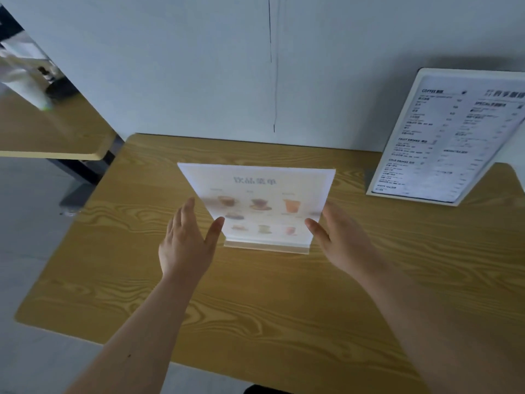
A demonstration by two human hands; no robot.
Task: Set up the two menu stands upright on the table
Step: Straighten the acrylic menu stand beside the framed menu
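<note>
The left hand [186,240] and right hand [339,237] are seen spread open, flanking the picture menu stand [261,206], which stands upright mid-desk [284,294]; contact cannot be told. Farther right, the text menu stand [443,137] is propped upright by the wall [199,66].

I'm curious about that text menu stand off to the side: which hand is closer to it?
Right. The right hand is beside the picture menu stand's right edge, on the side toward the text menu stand. The left hand is at the picture stand's left edge, farther away.
</note>
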